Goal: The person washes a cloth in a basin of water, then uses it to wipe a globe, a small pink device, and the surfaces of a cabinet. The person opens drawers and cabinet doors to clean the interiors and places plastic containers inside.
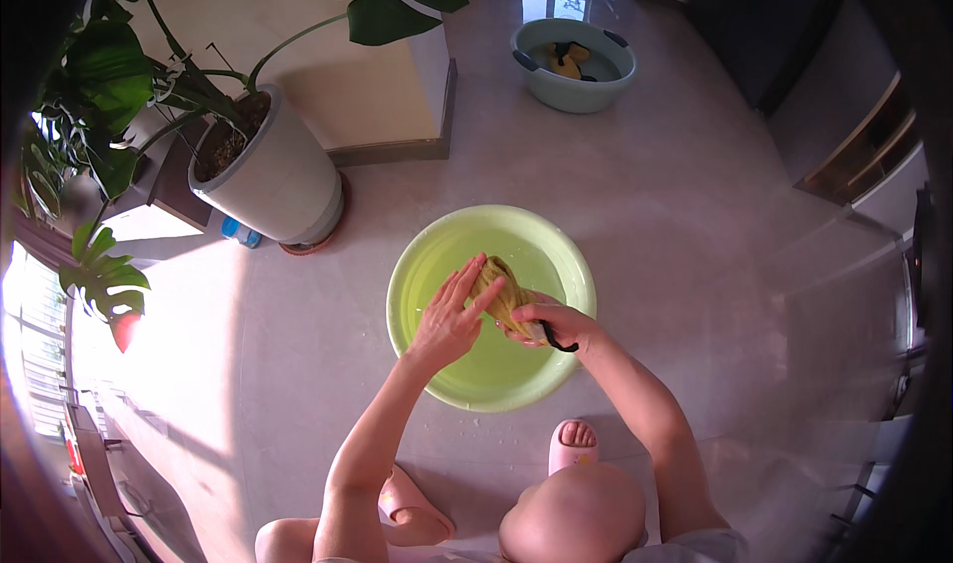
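A bunched, wet yellow-olive cloth is held over a light green plastic basin with water in it. My right hand grips the lower end of the cloth, where a white patch and a black strap stick out. My left hand lies against the upper left side of the cloth, its fingers straight and its thumb spread across the front. Part of the right fingers is hidden beneath the cloth.
Farther off stands a grey-green tub holding water and yellow-and-black fabric. A monstera in a white pot is at the left, beside a wall corner. My pink slippers rest on the tiled floor near the basin.
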Motion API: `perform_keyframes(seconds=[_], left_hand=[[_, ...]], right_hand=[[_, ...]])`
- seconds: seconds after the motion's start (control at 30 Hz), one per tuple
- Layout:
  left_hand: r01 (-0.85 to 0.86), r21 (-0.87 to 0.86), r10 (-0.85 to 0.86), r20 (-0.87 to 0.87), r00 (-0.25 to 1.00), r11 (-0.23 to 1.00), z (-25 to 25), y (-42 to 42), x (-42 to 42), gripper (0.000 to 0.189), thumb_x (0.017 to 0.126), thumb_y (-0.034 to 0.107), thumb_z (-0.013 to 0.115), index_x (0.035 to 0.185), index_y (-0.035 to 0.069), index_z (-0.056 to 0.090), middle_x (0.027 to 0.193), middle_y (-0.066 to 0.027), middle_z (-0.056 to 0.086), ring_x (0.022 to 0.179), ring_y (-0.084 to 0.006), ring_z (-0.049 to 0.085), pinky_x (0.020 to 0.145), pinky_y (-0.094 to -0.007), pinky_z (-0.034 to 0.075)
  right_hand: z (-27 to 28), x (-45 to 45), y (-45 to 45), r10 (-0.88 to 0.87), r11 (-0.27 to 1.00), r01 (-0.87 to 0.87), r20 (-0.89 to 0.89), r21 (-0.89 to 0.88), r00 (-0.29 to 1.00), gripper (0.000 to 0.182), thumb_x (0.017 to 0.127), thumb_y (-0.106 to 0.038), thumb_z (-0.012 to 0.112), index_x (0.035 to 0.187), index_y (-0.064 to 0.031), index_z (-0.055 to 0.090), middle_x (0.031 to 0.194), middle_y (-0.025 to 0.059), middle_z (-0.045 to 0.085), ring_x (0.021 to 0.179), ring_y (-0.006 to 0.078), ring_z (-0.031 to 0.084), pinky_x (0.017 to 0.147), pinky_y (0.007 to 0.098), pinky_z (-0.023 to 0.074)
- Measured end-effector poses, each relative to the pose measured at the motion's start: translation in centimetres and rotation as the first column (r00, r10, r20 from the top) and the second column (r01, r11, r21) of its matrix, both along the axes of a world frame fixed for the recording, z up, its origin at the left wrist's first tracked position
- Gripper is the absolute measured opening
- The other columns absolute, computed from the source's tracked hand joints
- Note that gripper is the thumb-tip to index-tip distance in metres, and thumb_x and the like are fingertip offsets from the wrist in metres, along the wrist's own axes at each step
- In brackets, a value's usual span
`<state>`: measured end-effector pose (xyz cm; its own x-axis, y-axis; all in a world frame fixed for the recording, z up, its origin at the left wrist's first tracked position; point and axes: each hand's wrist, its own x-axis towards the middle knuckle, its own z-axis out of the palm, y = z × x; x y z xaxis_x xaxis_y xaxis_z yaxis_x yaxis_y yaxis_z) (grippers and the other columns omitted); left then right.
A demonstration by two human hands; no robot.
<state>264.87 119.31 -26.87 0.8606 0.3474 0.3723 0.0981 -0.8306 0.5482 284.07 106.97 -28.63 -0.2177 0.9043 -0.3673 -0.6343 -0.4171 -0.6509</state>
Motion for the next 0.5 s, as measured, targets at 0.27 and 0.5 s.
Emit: perform_keyframes(seconds=[0.27,0.5], left_hand=[[0.024,0.541,-0.059,0.049,0.997,0.84,-0.5,0.4,-0.7,0.057,0.077,0.014,0.068,0.132,0.021,0.057,0.132,-0.0078,0.06,0.103,-0.0235,0.062,0.078,-0.0355,0.057],[-0.021,0.573,0.08,-0.078,0.994,0.82,-1.8,0.4,-0.4,0.054,0.077,0.013,0.07,0.129,0.011,0.057,0.112,-0.0091,0.063,0.085,-0.021,0.065,0.065,-0.0321,0.056]], right_hand=[[1.3,-0.8,1.2,0.414,0.901,-0.434,0.34,-0.02,0.844,0.034,0.084,-0.025,0.076,0.105,-0.0073,0.057,0.086,-0.0018,0.059,0.072,0.0073,0.058,0.06,0.0258,0.0479],[3.8,-0.9,2.6,0.181,0.892,-0.444,0.968,-0.088,0.173,0.057,0.075,-0.016,0.077,0.124,-0.0032,0.051,0.094,0.0138,0.072,0.083,0.0288,0.071,0.071,0.0399,0.0565]])
